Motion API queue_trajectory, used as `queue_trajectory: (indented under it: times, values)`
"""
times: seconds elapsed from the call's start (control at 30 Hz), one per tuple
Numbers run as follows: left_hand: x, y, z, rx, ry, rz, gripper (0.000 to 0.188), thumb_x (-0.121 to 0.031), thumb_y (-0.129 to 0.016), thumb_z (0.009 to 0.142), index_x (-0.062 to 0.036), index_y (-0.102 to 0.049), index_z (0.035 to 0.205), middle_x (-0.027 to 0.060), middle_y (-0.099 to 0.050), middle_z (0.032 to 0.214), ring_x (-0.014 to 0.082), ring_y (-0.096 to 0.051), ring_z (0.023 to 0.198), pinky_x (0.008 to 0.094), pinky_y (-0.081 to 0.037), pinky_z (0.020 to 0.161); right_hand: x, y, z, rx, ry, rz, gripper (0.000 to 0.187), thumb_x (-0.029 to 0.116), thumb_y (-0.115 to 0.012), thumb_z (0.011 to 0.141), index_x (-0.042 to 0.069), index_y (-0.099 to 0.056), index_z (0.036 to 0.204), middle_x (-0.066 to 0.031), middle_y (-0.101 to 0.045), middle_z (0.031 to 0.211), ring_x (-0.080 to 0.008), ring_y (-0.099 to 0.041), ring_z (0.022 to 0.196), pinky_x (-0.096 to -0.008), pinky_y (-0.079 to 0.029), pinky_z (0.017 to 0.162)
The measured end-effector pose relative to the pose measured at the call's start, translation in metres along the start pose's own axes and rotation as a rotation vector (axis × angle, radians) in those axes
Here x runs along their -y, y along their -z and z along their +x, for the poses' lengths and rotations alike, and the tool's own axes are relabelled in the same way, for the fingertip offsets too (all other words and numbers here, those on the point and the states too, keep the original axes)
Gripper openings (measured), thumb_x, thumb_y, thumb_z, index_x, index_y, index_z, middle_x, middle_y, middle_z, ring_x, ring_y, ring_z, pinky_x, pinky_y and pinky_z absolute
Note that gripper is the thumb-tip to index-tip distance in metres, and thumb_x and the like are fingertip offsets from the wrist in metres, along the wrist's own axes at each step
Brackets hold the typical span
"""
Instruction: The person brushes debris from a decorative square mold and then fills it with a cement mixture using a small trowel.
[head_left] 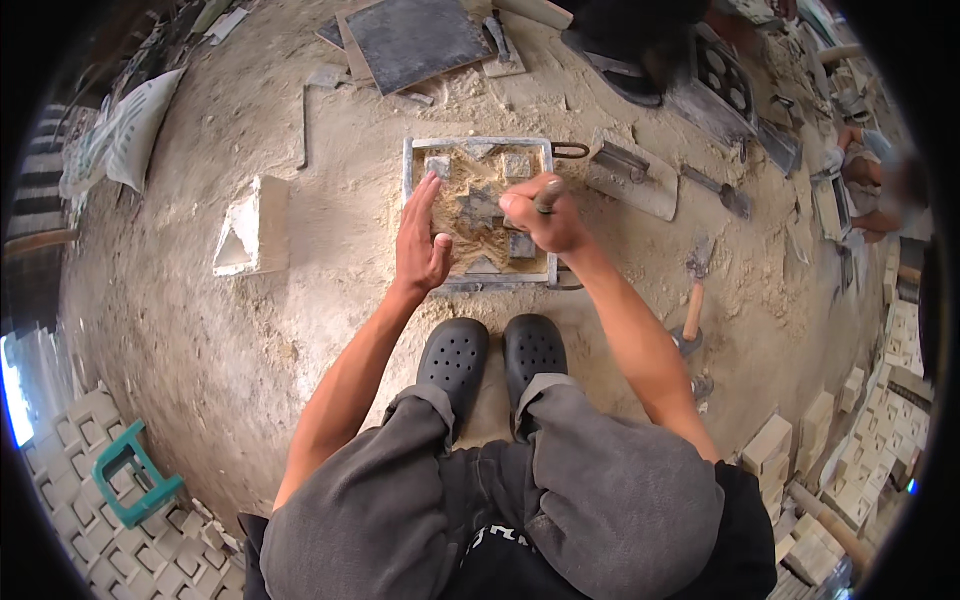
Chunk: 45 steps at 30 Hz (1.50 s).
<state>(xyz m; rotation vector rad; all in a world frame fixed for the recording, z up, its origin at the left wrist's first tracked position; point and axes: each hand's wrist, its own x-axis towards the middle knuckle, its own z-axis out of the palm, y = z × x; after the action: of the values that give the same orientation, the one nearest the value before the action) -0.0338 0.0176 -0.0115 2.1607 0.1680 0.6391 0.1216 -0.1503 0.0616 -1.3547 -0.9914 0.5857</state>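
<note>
A square metal mould frame (480,142) lies on the dusty ground in front of my feet. Inside it, grey metal shapes (480,207) form a star pattern among pale yellow powder. My left hand (422,245) is over the frame's left side, fingers stretched out and together, thumb apart, holding nothing. Closed over the right half of the mould, my right hand (560,222) grips a tool by its rounded handle (549,193). The handle points up toward me, and its lower end is hidden beneath the fist.
A steel float (635,180) and trowel (735,200) lie right of the mould; a wooden-handled trowel (695,305) lies nearer. A white block (265,225) stands left, dark boards (415,45) behind. Cast blocks (770,445) flank me, with a green stool (135,510). Another person (870,185) crouches far right.
</note>
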Motion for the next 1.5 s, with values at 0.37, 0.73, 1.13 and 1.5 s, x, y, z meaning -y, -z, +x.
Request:
queue_trajectory:
  times: [0.37,0.73,1.13,1.5]
  values:
    - [-0.002,0.002,-0.002,-0.063,0.042,-0.034,0.083,-0.066,-0.030,0.102,0.0007,-0.041,0.150,0.0246,-0.044,0.153,0.0430,-0.043,0.141,0.0486,-0.033,0.116,-0.011,0.003,-0.003,-0.032,-0.054,0.136,0.047,0.017,-0.056,0.094,0.005,-0.040,0.052,0.0015,-0.037,0.047,-0.0085,-0.028,0.043,-0.0307,-0.022,0.041]
    - [0.006,0.011,-0.008,-0.156,0.091,-0.051,0.081,-0.064,-0.026,0.104,0.0016,-0.043,0.148,0.0251,-0.046,0.152,0.0418,-0.045,0.140,0.0459,-0.034,0.116,0.070,-0.050,0.010,-0.399,-0.003,0.514,0.043,0.018,-0.048,0.100,0.005,-0.044,0.059,-0.0026,-0.045,0.055,-0.0092,-0.038,0.048,-0.0283,-0.029,0.045]
    - [0.006,0.007,-0.013,-0.209,0.108,-0.127,0.080,-0.064,-0.032,0.103,0.0009,-0.044,0.147,0.0248,-0.046,0.151,0.0422,-0.046,0.138,0.0465,-0.035,0.115,0.073,-0.069,-0.006,-0.541,0.064,0.263,0.044,0.021,-0.044,0.104,0.009,-0.036,0.062,0.0011,-0.035,0.054,-0.0081,-0.028,0.045,-0.0283,-0.023,0.043]
    - [0.009,0.005,-0.008,-0.250,0.136,-0.180,0.077,-0.063,-0.035,0.103,-0.0007,-0.045,0.147,0.0234,-0.047,0.151,0.0411,-0.047,0.138,0.0456,-0.036,0.115,0.036,-0.078,0.011,-0.571,-0.113,0.203,0.042,0.018,-0.051,0.101,0.008,-0.039,0.063,0.0012,-0.040,0.055,-0.0087,-0.034,0.047,-0.0280,-0.028,0.044]
